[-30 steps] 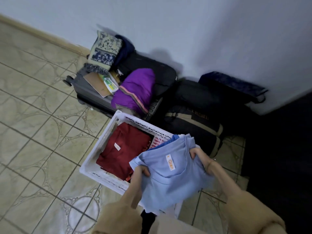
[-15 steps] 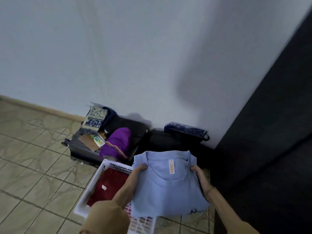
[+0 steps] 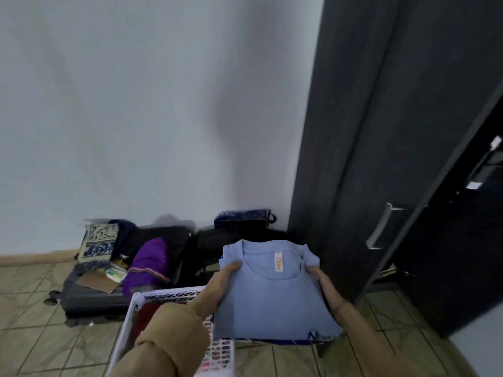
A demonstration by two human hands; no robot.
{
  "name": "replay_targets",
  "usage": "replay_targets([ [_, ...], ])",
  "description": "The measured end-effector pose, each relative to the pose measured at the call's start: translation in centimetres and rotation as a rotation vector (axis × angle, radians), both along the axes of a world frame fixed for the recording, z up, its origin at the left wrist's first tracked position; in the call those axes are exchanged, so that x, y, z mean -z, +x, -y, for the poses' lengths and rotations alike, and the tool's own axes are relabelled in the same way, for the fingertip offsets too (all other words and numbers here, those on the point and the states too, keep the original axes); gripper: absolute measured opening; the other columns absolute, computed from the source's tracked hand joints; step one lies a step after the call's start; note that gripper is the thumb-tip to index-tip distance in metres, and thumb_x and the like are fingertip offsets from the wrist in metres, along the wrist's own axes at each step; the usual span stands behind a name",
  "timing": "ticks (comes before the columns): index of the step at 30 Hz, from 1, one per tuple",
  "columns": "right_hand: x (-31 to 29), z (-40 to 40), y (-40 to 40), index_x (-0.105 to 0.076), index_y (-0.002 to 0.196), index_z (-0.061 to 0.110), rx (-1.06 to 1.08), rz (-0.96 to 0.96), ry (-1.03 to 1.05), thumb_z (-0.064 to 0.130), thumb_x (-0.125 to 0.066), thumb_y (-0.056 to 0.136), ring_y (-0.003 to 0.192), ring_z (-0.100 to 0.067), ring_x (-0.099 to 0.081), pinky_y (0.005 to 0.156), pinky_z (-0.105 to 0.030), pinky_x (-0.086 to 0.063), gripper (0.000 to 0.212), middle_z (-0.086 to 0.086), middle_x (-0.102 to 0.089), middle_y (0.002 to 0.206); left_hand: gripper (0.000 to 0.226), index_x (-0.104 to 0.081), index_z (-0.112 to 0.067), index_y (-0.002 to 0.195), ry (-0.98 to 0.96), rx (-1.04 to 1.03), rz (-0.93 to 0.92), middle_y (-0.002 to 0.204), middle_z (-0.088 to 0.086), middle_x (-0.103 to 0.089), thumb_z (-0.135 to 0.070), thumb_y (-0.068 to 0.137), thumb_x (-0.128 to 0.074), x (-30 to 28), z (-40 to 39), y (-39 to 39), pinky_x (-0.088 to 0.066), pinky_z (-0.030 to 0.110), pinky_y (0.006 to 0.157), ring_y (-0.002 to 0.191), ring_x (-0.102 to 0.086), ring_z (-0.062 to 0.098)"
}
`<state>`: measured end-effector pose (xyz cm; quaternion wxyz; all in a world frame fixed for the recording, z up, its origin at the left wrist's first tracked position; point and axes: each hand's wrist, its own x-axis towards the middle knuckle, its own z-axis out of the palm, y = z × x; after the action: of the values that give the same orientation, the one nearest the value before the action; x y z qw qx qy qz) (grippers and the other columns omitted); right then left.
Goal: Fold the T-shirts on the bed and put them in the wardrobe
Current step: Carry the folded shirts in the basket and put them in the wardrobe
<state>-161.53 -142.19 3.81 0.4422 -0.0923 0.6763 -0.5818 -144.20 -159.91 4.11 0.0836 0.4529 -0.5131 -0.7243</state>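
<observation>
A folded light blue T-shirt [image 3: 272, 300] with an orange neck label is held up flat in front of me, above the floor. My left hand [image 3: 220, 281] grips its left edge, thumb on top. My right hand [image 3: 319, 280] grips its right edge. A darker blue garment edge shows under the shirt's bottom. The dark wardrobe [image 3: 381, 131] stands at the right, its door [image 3: 446, 240] with a metal handle [image 3: 381, 227] standing ajar. A dark red folded shirt [image 3: 144, 317] lies in the white basket [image 3: 163, 293] below my left arm.
A grey suitcase [image 3: 89, 297] lies on the tiled floor by the wall, with a purple cloth [image 3: 149, 262], a patterned cloth [image 3: 99, 243] and dark bags [image 3: 217, 240] on and behind it. A dark blue pouch [image 3: 242, 217] leans against the white wall.
The view has lifted from the basket and floor toward the wall and wardrobe. Both hands raised the blue T-shirt out of the basket and carried it right, toward the wardrobe.
</observation>
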Motion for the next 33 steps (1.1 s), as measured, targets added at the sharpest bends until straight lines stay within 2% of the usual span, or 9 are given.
replay_targets([
  [4, -1.1, -6.0, 1.1, -0.060, 0.085, 0.007, 0.138, 0.058, -0.016, 0.018, -0.041, 0.099, 0.070, -0.021, -0.052, 0.063, -0.029, -0.041, 0.026, -0.030, -0.063, 0.093, 0.040, -0.067, -0.007, 0.106, -0.004, 0.121, 0.046, 0.094, 0.014, -0.072, -0.042, 0.088, -0.057, 0.1, -5.1, -1.2, -0.051, 0.037, 0.082, 0.090, -0.067, 0.030],
  [6, -1.3, -8.5, 0.9, -0.063, 0.069, 0.009, 0.174, 0.061, 0.007, 0.019, -0.042, 0.099, 0.070, -0.021, -0.052, 0.063, -0.030, -0.040, 0.038, -0.018, -0.064, 0.078, 0.044, -0.065, -0.006, 0.110, 0.019, 0.155, 0.059, 0.101, 0.018, -0.071, -0.043, 0.089, -0.056, 0.3, -7.2, -2.0, -0.050, 0.039, 0.088, 0.096, -0.065, 0.034],
  [10, -1.7, -15.8, -0.9, -0.059, 0.091, 0.014, 0.222, 0.016, 0.068, 0.032, -0.047, 0.097, 0.092, -0.026, -0.059, 0.077, -0.035, -0.048, 0.023, -0.009, -0.064, 0.095, 0.039, -0.067, -0.009, 0.106, 0.065, 0.230, 0.037, 0.085, 0.013, -0.074, -0.043, 0.091, -0.054, 0.1, -12.7, -5.1, -0.049, 0.033, 0.069, 0.079, -0.068, 0.028],
  [12, -2.0, -18.9, -2.1, -0.059, 0.089, 0.014, 0.239, 0.024, 0.061, 0.033, -0.047, 0.097, 0.086, -0.024, -0.061, 0.073, -0.032, -0.049, 0.024, -0.006, -0.067, 0.090, 0.038, -0.067, -0.012, 0.104, 0.078, 0.269, 0.037, 0.081, 0.011, -0.074, -0.044, 0.092, -0.052, 0.0, -15.3, -7.0, -0.048, 0.031, 0.064, 0.074, -0.069, 0.025],
  [15, -2.7, -23.7, -4.4, -0.057, 0.090, 0.015, 0.275, -0.009, 0.076, 0.033, -0.044, 0.098, 0.093, -0.025, -0.059, 0.082, -0.036, -0.047, 0.023, -0.010, -0.063, 0.103, 0.039, -0.067, -0.011, 0.105, 0.073, 0.312, 0.009, 0.091, 0.014, -0.073, -0.045, 0.091, -0.054, 0.0, -19.4, -10.4, -0.050, 0.035, 0.074, 0.085, -0.067, 0.029],
  [18, -2.7, -29.6, -7.3, -0.056, 0.100, 0.014, 0.305, 0.024, 0.057, 0.035, -0.043, 0.099, 0.100, -0.027, -0.058, 0.085, -0.038, -0.048, 0.025, -0.012, -0.059, 0.113, 0.030, -0.068, -0.014, 0.096, 0.040, 0.369, -0.027, 0.080, 0.007, -0.075, -0.041, 0.092, -0.055, -0.3, -24.4, -14.2, -0.048, 0.030, 0.066, 0.078, -0.068, 0.022],
  [26, -3.6, -42.3, -16.0, -0.059, 0.119, 0.001, 0.348, -0.033, 0.156, 0.036, -0.046, 0.097, 0.083, -0.021, -0.059, 0.071, -0.031, -0.048, 0.043, -0.018, -0.062, 0.115, 0.038, -0.068, -0.010, 0.104, 0.065, 0.420, -0.035, 0.093, 0.013, -0.072, -0.042, 0.095, -0.051, 1.0, -36.6, -23.5, -0.049, 0.030, 0.065, 0.084, -0.067, 0.028],
  [30, -4.0, -45.5, -20.2, -0.063, 0.112, 0.002, 0.337, -0.072, 0.256, 0.044, -0.045, 0.095, 0.110, -0.033, -0.055, 0.099, -0.043, -0.041, 0.049, -0.018, -0.062, 0.117, 0.042, -0.066, -0.003, 0.111, 0.096, 0.369, -0.009, 0.104, 0.019, -0.068, -0.039, 0.093, -0.055, 1.3, -39.8, -28.0, -0.049, 0.039, 0.087, 0.093, -0.063, 0.033],
  [33, -3.8, -45.6, -23.2, -0.060, 0.115, 0.001, 0.295, -0.081, 0.237, 0.044, -0.042, 0.096, 0.097, -0.028, -0.059, 0.084, -0.037, -0.046, 0.050, -0.014, -0.064, 0.108, 0.041, -0.066, -0.002, 0.110, 0.075, 0.330, 0.021, 0.099, 0.016, -0.068, -0.037, 0.092, -0.058, 1.3, -39.9, -31.1, -0.050, 0.034, 0.081, 0.088, -0.063, 0.031],
])
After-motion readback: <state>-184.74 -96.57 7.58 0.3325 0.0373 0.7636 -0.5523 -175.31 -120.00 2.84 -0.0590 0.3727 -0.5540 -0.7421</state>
